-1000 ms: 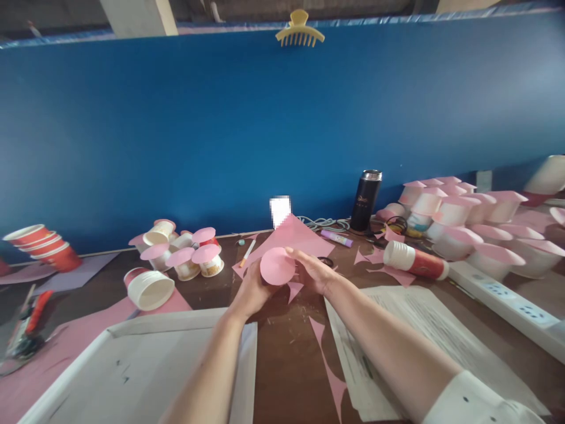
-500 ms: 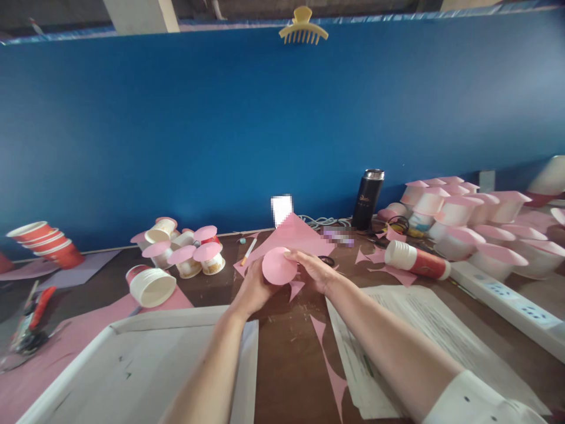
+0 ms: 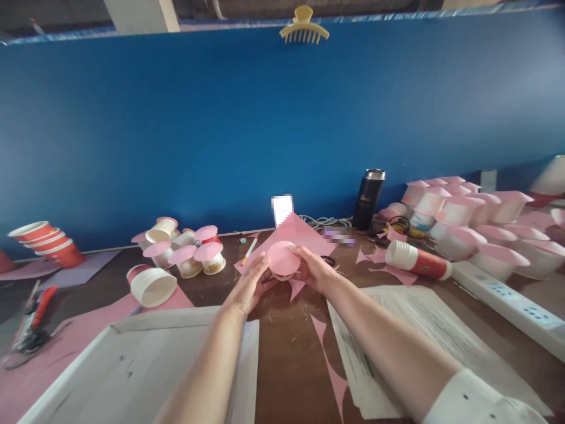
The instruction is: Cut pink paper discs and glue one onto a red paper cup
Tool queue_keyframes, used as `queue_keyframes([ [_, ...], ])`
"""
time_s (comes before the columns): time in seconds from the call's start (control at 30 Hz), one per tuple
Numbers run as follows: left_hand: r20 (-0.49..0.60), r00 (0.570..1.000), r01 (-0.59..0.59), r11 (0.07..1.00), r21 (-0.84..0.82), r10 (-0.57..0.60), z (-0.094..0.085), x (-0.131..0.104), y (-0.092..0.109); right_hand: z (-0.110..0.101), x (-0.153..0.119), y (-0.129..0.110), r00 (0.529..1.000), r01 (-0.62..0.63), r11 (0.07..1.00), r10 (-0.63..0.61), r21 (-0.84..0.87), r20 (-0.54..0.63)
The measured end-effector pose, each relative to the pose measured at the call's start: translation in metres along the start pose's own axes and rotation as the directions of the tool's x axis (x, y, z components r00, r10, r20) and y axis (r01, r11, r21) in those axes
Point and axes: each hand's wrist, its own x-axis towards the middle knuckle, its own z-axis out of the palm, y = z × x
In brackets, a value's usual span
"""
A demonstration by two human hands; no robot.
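Observation:
A round pink paper disc (image 3: 283,258) lies over one end of a paper cup (image 3: 282,277), of which only a small strip shows beneath it. On the left side, my left hand (image 3: 251,286) has its fingers around the cup, with the thumb at the disc's edge. My right hand (image 3: 314,270) grips from the right, its thumb on the disc's upper right edge. Behind them a large pink paper sheet (image 3: 304,234) lies on the table. A white pen-like stick (image 3: 249,251) is left of that sheet.
Several pink-topped cups stand left (image 3: 183,259) and right (image 3: 463,212). A stack of red cups (image 3: 421,262) lies near a power strip (image 3: 507,300). A black bottle (image 3: 369,200) stands by the blue partition (image 3: 220,118). A white tray (image 3: 176,315) and printed papers (image 3: 424,330) flank my arms.
The disc and cup have shifted slightly up and right, and the disc now appears tilted flatter. My left hand has moved round, its thumb now at the disc's edge.

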Motion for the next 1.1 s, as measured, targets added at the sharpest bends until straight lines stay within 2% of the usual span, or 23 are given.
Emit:
queue_keyframes([
  [0.17, 0.021, 1.0, 0.012, 1.0, 0.02, -0.012, 0.0, 0.001, -0.002, 0.003, 0.0, 0.003, 1.0, 0.018, 0.999, -0.018, -0.033, 0.017],
  [0.3, 0.014, 0.999, 0.034, 0.999, -0.039, -0.033, 0.001, 0.0, 0.0, 0.005, -0.002, 0.003, 1.0, 0.015, 0.999, -0.015, -0.032, 0.012],
  [0.43, -0.043, 0.999, 0.027, 0.994, -0.11, -0.032, 0.001, 0.001, 0.002, 0.009, -0.008, -0.001, 0.994, 0.016, 0.998, -0.009, -0.057, 0.111],
  [0.6, -0.072, 0.997, 0.014, 0.994, -0.107, -0.021, -0.001, 0.003, 0.002, 0.015, -0.013, -0.005, 0.977, 0.075, 0.988, -0.046, -0.132, 0.209],
  [0.9, 0.044, 0.999, -0.022, 1.0, 0.013, 0.022, 0.007, -0.002, 0.003, 0.014, -0.012, -0.002, 0.98, 0.093, 0.989, -0.07, -0.116, 0.189],
  [1.1, 0.033, 0.999, -0.044, 0.999, 0.016, 0.044, 0.006, -0.001, 0.002, 0.017, -0.014, -0.003, 0.977, 0.078, 0.991, -0.053, -0.111, 0.206],
])
